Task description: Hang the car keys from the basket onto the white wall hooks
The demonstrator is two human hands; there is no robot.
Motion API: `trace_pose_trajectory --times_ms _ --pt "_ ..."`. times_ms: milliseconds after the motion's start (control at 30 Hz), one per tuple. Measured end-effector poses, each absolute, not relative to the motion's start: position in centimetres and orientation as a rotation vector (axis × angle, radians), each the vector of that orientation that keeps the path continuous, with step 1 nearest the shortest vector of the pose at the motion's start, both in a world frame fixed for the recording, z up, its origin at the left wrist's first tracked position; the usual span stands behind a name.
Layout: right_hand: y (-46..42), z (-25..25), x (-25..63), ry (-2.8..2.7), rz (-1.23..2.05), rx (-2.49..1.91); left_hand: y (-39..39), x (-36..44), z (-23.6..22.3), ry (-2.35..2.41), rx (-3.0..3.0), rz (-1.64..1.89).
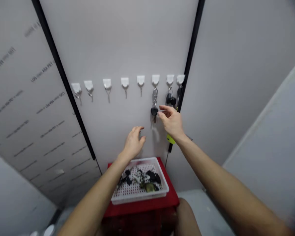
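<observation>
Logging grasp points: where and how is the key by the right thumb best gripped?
Probably by its black head, pinched from the right: the head looks widest, the key hangs below a chain, and the right hand is beside it.

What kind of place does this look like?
Likely an indoor booth or partitioned corner: white hooks line a wall panel, some holding keys, and a white basket of small items sits on a red surface.

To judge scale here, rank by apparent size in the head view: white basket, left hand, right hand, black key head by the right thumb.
White basket
Left hand and right hand: too alike to rank
Black key head
</observation>
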State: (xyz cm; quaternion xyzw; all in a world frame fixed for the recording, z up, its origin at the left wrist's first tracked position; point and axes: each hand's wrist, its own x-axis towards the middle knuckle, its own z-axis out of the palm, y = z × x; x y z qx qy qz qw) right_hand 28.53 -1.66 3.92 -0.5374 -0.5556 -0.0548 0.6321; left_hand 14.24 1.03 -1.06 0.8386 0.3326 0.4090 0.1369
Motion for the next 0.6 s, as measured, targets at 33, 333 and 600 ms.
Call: trace_pose_trajectory --times_ms 33,333,600 --pt "-2.3 2.4 28.3 -1.342 -0.132 -1.264 1.0 13.6 -2.8 1.010 2.410 1.112" --pt "-4.7 -13.1 24.8 -2.135 0.341 -1.729 -0.5 9.2 -15.0 1.261 2.408 0.466" --pt "-4.3 -15.2 24.2 -2.269 0.250 -1.830 -0.4 9.2 -15.7 1.220 2.589 0.311"
